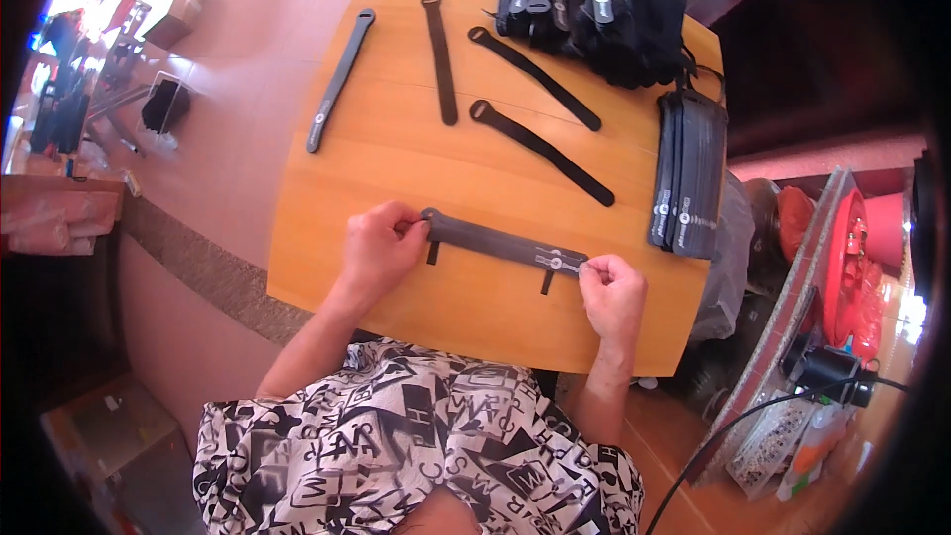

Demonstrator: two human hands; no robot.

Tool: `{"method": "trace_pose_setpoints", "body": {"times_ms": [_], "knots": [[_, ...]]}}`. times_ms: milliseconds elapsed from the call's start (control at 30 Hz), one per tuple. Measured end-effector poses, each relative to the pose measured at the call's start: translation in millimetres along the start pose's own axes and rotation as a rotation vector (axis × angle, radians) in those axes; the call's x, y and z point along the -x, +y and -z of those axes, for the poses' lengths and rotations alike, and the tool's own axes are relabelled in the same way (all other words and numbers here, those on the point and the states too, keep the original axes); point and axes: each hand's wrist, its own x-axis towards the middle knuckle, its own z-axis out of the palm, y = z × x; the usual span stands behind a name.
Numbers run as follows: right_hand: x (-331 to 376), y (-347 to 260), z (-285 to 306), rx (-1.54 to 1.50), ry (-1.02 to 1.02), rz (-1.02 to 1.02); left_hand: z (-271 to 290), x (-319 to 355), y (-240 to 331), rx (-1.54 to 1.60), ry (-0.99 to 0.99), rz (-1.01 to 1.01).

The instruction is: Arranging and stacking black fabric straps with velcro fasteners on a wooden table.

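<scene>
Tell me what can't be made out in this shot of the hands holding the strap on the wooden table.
- Head view: the ends of the dark strap are covered by the left hand and right hand.
- Head view: the black pile at the table's far edge is cut off by the top of the picture.
- Head view: the small white marks on the straps are too small to read.

We have bare desk [396, 163] between the dark strap [503, 245] we pinch at both ends and the four loose straps [441, 57] fanned out farther back, so a hand could pass across there. Far right corner is blocked by the heap of black bundles [604, 5], and the flat stack of straps [688, 173] lines the right edge. Near edge in front of left hand [379, 250] and right hand [612, 294] is open, narrow.
</scene>
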Motion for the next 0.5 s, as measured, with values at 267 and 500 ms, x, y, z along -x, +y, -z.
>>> {"method": "trace_pose_setpoints", "body": {"times_ms": [267, 500], "knots": [[0, -1, -1, 0.002, 0.029, 0.043, 2, -1, 10, -0.035, 0.006, -0.043], [2, -4, -4, 0.034, 0.057, 0.082, 4, -2, 9, -0.082, 0.008, -0.049]]}}
